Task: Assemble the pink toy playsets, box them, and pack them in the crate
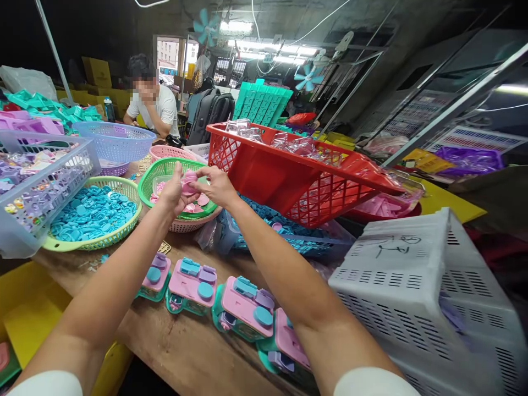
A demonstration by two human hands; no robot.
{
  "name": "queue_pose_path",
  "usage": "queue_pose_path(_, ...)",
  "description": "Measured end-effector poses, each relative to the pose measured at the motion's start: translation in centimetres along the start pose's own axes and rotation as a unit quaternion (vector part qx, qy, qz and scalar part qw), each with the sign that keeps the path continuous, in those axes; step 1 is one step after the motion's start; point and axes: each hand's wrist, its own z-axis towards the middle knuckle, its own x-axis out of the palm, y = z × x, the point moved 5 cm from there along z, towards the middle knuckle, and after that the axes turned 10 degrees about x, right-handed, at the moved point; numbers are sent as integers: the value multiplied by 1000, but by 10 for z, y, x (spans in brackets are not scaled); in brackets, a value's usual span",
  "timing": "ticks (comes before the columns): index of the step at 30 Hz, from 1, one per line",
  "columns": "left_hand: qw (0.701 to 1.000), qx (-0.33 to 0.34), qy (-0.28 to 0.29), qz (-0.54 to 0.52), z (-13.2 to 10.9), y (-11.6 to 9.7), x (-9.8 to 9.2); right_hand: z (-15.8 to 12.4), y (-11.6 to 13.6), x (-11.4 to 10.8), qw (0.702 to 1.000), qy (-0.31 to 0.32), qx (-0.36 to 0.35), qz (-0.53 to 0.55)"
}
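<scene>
My left hand [172,192] and my right hand [214,186] meet above a green basket [144,184]. Between their fingers is a small round pink plastic part [190,181], gripped from both sides. Beneath it, more pink pieces [202,199] lie inside the green basket, which rests on a pale woven basket [185,225]. Nearer to me, a row of several pink-topped toy pieces [192,286] with teal bases crosses the wooden table [177,352]. Blue and lilac parts sit on their tops.
At left, a yellow-green basket [93,242] holds blue discs beside a clear crate [78,165] of lilac parts. A red basket [264,176] tilts above a bin of blue pieces [264,212]. A grey crate [383,247] stands at right. Another person [160,107] sits across the table.
</scene>
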Motion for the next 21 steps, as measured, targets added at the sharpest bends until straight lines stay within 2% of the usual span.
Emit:
queue_pose_path(3, 998, 42, -16, -41, 6, -18, -8, 19, 23, 15, 996, 78, -52, 13)
queue_pose_path(5, 997, 49, -43, -36, 10, -25, -20, 36, 20, 20, 994, 98, -23, 51)
queue_pose_path(7, 996, 41, -72, -21, 13, -27, -35, 53, -1, 24, 994, 89, 61, 14)
queue_pose_path(9, 994, 34, -100, -14, 16, -25, -49, 65, -29, 30, 984, 72, 147, -72)
queue_pose_path(12, 993, 36, -115, -17, 20, -18, -61, 73, -62, 45, 966, 63, 209, -141)
queue_pose_path(16, 995, 51, -89, -11, 26, -11, -63, 75, -87, 64, 961, 50, 244, -120)
queue_pose_path(21, 996, 49, -73, -9, 29, -7, -65, 77, -100, 67, 956, 30, 291, -19)
